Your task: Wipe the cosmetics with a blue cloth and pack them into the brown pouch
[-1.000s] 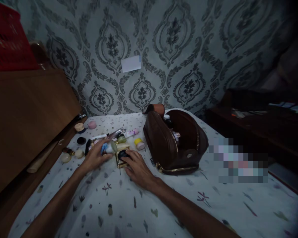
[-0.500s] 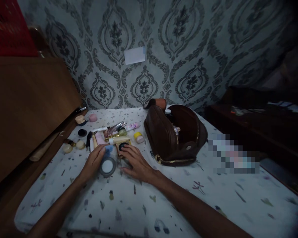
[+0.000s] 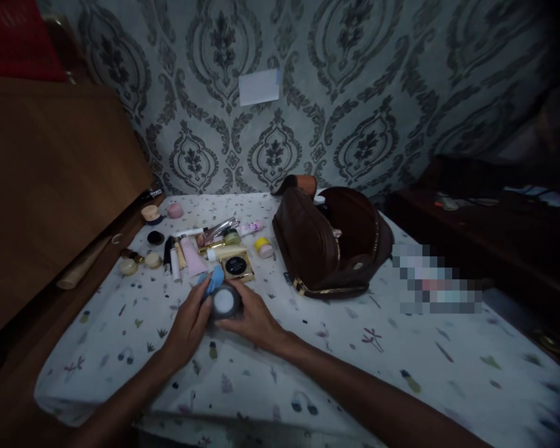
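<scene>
My left hand (image 3: pixel 193 320) is closed around a small crumpled blue cloth (image 3: pixel 213 280) and the left side of a dark grey round container. A pale disc shows in the middle of this container (image 3: pixel 224 303). On its other side my right hand (image 3: pixel 256 317) grips it with thumb and fingers. Just beyond the hands lies a square gold compact (image 3: pixel 238 266) with a black round centre. A pink tube (image 3: pixel 193 255), a white tube (image 3: pixel 175 264) and a cream tube (image 3: pixel 228 252) lie close by.
To the right stands an unzipped brown bag (image 3: pixel 308 239) with a bottle inside. A yellow-lidded jar (image 3: pixel 263 247) sits near it. Several small jars, including a pink one (image 3: pixel 174 210), are at the left. A wooden cabinet (image 3: pixel 60 199) borders the printed cloth (image 3: pixel 261 386).
My right hand has left the gold compact and now grips the grey container. The container and the blue cloth, in my left hand, have shifted to the right. The view has tilted slightly down.
</scene>
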{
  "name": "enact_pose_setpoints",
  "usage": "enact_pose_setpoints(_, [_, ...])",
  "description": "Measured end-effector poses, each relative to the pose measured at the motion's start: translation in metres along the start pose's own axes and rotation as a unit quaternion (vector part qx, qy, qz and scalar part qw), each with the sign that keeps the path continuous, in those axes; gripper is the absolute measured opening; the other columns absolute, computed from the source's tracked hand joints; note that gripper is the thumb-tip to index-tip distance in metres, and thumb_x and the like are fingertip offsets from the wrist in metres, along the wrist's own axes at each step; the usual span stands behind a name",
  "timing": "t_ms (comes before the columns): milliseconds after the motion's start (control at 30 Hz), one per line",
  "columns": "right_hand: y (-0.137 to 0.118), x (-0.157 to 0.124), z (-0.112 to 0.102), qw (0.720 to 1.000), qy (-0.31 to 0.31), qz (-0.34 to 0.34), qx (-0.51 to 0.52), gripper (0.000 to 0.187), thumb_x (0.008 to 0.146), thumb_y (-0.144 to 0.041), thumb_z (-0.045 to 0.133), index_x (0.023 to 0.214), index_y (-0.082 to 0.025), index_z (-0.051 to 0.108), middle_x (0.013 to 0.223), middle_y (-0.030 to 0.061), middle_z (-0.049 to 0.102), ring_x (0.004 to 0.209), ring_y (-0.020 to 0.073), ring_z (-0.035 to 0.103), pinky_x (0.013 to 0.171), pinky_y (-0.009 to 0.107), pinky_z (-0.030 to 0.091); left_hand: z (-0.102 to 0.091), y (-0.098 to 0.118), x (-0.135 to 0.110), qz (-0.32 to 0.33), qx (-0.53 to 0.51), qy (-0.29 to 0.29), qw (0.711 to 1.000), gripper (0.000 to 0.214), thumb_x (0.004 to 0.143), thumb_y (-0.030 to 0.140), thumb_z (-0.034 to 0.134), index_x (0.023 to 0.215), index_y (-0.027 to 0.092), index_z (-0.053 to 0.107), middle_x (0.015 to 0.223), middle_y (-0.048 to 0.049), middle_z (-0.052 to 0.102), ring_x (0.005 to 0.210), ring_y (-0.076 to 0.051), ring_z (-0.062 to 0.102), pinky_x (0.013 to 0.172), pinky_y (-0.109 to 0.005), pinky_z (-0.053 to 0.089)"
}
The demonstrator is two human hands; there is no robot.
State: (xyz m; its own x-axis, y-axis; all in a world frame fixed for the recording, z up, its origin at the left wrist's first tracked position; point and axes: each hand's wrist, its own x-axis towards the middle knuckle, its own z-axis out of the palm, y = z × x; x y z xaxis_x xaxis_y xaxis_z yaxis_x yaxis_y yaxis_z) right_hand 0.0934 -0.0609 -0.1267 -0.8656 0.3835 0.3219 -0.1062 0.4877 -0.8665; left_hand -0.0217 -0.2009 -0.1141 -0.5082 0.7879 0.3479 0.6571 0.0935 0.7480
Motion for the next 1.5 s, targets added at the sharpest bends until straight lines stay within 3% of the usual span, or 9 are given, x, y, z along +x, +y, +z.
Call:
enact_pose_setpoints(167, [-0.001, 0.000, -0.010, 0.973, 0.004, 0.062, 0.224, 0.059, 0.067, -0.037, 0.083, 0.118, -0.021, 0.058, 0.113, 0.0041, 0.067, 0.107, 0.0218, 0.062, 0.095, 0.035, 0.049, -0.007, -0.002, -0.003, 0.115, 0.051, 0.017, 0.992, 0.041, 0.097, 0.029, 0.046, 0.139, 0.030, 0.050, 0.131, -0.0081, 0.063, 0.120, -0.023, 0.060, 0.100, -0.038, 0.051])
enact_pose_setpoints(367, [0.000, 0.007, -0.014, 0.854, 0.029, 0.147, 0.499, 0.047, 0.072, -0.054, 0.077, 0.101, -0.020, 0.064, 0.098, 0.0033, 0.071, 0.088, 0.0179, 0.066, 0.079, 0.030, 0.053, -0.006, 0.014, 0.018, 0.276, 0.066, 0.049, 0.958, 0.046, 0.093, 0.014, 0.055, 0.136, 0.029, 0.052, 0.119, -0.0091, 0.064, 0.109, -0.021, 0.063, 0.090, -0.036, 0.055])
enact_pose_setpoints(467, [-0.001, 0.008, -0.018, 0.796, -0.007, 0.199, 0.571, 0.048, 0.077, -0.059, 0.071, 0.105, -0.021, 0.064, 0.097, 0.0041, 0.071, 0.080, 0.0170, 0.066, 0.068, 0.029, 0.054, 0.002, 0.019, 0.034, 0.283, 0.064, 0.051, 0.956, 0.041, 0.093, 0.014, 0.056, 0.132, 0.026, 0.056, 0.118, -0.0096, 0.060, 0.106, -0.019, 0.062, 0.085, -0.032, 0.055])
enact_pose_setpoints(533, [-0.002, 0.008, -0.022, 0.785, -0.024, 0.217, 0.580, 0.050, 0.077, -0.061, 0.071, 0.107, -0.022, 0.064, 0.094, 0.0040, 0.071, 0.076, 0.0165, 0.066, 0.063, 0.027, 0.053, 0.007, 0.022, 0.045, 0.265, 0.050, 0.062, 0.961, 0.034, 0.094, 0.016, 0.054, 0.127, 0.025, 0.061, 0.112, -0.0081, 0.058, 0.101, -0.018, 0.061, 0.082, -0.030, 0.054])
enact_pose_setpoints(833, [0.003, 0.008, -0.037, 0.910, -0.063, 0.100, 0.396, 0.064, 0.063, -0.035, 0.087, 0.116, -0.023, 0.053, 0.112, 0.0027, 0.063, 0.105, 0.0204, 0.060, 0.089, 0.033, 0.048, 0.006, 0.029, 0.065, 0.138, -0.038, -0.021, 0.989, 0.026, 0.095, 0.033, 0.051, 0.091, 0.019, 0.073, 0.094, -0.0065, 0.059, 0.095, -0.020, 0.058, 0.082, -0.031, 0.048])
enact_pose_setpoints(1000, [0.003, 0.004, -0.038, 0.986, -0.058, 0.077, 0.137, 0.088, 0.055, -0.027, 0.087, 0.131, -0.021, 0.044, 0.126, 0.0092, 0.056, 0.118, 0.0280, 0.051, 0.101, 0.043, 0.041, 0.009, 0.015, 0.063, 0.070, -0.088, -0.068, 0.991, 0.024, 0.093, 0.035, 0.056, 0.107, 0.020, 0.068, 0.099, -0.0057, 0.064, 0.094, -0.020, 0.060, 0.084, -0.031, 0.047])
enact_pose_setpoints(1100, [0.003, 0.004, -0.035, 0.990, -0.045, 0.089, 0.103, 0.085, 0.055, -0.030, 0.087, 0.128, -0.021, 0.044, 0.120, 0.0076, 0.058, 0.111, 0.0266, 0.054, 0.096, 0.041, 0.044, 0.008, 0.011, 0.063, 0.068, -0.086, -0.053, 0.993, 0.019, 0.092, 0.033, 0.058, 0.100, 0.019, 0.067, 0.093, -0.0042, 0.064, 0.088, -0.018, 0.060, 0.080, -0.029, 0.046])
enact_pose_setpoints(1333, [-0.001, 0.008, -0.037, 0.974, -0.005, 0.061, 0.217, 0.052, 0.068, -0.039, 0.080, 0.109, -0.021, 0.053, 0.099, 0.0002, 0.059, 0.091, 0.0177, 0.056, 0.079, 0.029, 0.045, 0.000, 0.019, 0.059, 0.164, -0.036, -0.019, 0.986, 0.017, 0.093, 0.023, 0.054, 0.080, 0.017, 0.064, 0.073, -0.0010, 0.056, 0.069, -0.014, 0.054, 0.063, -0.025, 0.042])
enact_pose_setpoints(1500, [0.004, 0.007, -0.034, 0.977, 0.032, 0.079, 0.198, 0.055, 0.065, -0.034, 0.082, 0.110, -0.022, 0.053, 0.092, -0.0015, 0.059, 0.083, 0.0160, 0.056, 0.072, 0.027, 0.045, -0.001, 0.023, 0.052, 0.242, -0.046, -0.011, 0.969, 0.006, 0.090, 0.016, 0.060, 0.085, 0.018, 0.063, 0.075, -0.0010, 0.058, 0.069, -0.013, 0.056, 0.063, -0.024, 0.044])
